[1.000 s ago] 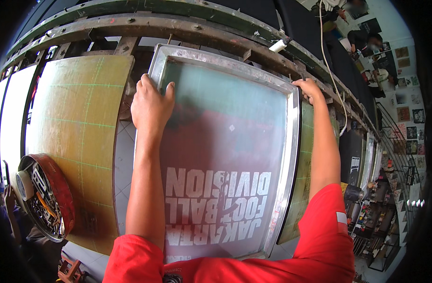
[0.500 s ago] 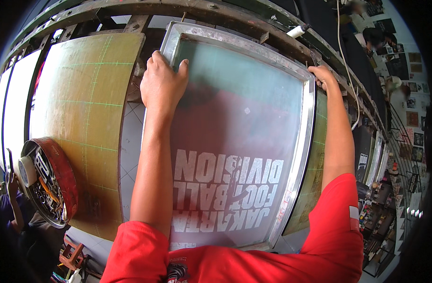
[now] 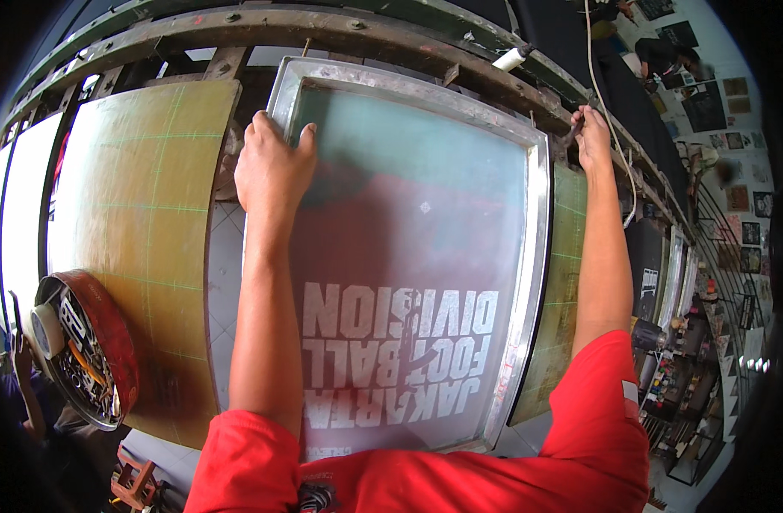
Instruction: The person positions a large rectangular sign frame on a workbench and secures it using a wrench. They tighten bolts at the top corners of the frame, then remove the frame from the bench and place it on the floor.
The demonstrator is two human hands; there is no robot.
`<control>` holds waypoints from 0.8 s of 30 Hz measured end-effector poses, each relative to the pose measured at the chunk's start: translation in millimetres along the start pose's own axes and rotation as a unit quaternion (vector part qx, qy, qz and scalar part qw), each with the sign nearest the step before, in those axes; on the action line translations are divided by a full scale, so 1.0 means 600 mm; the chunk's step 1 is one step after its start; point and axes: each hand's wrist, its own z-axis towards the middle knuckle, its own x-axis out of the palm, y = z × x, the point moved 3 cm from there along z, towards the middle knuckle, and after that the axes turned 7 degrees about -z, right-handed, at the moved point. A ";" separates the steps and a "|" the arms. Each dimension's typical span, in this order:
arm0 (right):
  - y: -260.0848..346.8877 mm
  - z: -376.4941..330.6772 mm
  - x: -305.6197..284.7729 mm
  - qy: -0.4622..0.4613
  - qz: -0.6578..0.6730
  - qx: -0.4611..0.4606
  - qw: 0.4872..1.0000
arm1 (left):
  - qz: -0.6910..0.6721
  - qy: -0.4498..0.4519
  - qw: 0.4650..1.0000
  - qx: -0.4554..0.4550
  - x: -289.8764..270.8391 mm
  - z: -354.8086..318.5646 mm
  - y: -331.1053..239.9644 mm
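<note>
A screen-printing frame (image 3: pixel 534 218) lies in front of me, its metal border around a translucent mesh with large block lettering in the lower half. My left hand (image 3: pixel 274 164) grips the frame's left side near the far corner, fingers wrapped over the border and thumb toward the mesh. Beyond the far right corner, my right hand (image 3: pixel 591 141) is at the metal rail (image 3: pixel 357 38), apart from the frame. Its fingers are closed around a small dark piece whose kind I cannot make out. A thin upright pin (image 3: pixel 533 120) stands by that corner.
On the left, a yellowish board (image 3: pixel 135 205) with green grid lines carries a round red tin (image 3: pixel 109 342) of small tools. Another such board (image 3: pixel 565 256) shows right of the frame. A pale cable (image 3: pixel 598 77) hangs by my right hand. Another person's hand (image 3: pixel 19 355) is far left.
My right hand has left the frame's far right corner and moved to the rail beyond it. My left hand keeps its hold. The whole view has shifted slightly.
</note>
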 end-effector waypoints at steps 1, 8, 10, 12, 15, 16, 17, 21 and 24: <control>0.013 -0.003 0.008 -0.005 -0.061 -0.038 0.997 | 0.002 -0.003 1.000 -0.001 -0.003 0.000 0.002; 0.019 -0.015 0.026 -0.023 -0.120 -0.104 0.987 | 0.000 -0.010 1.000 0.007 -0.002 0.002 0.005; -0.002 -0.016 0.028 -0.027 -0.041 -0.069 0.996 | -0.001 -0.018 1.000 0.016 0.001 0.002 0.006; -0.016 -0.015 0.030 -0.033 -0.006 -0.063 0.997 | -0.002 -0.021 1.000 0.017 -0.001 0.001 0.004; -0.033 -0.010 0.028 -0.030 -0.031 -0.059 0.997 | -0.007 -0.022 0.999 0.022 -0.001 0.001 0.007; -0.041 -0.010 0.026 -0.025 -0.022 -0.050 0.998 | -0.010 -0.022 0.999 0.025 -0.001 0.002 0.007; -0.049 -0.011 0.023 -0.020 -0.012 -0.041 0.999 | -0.010 -0.022 0.999 0.025 -0.001 0.001 0.007; -0.072 -0.015 0.023 -0.035 0.041 -0.004 0.999 | -0.011 -0.024 0.999 0.021 -0.004 0.000 0.007; -0.099 -0.019 0.018 -0.028 0.140 0.034 0.989 | -0.012 -0.021 0.999 0.023 -0.001 0.001 0.006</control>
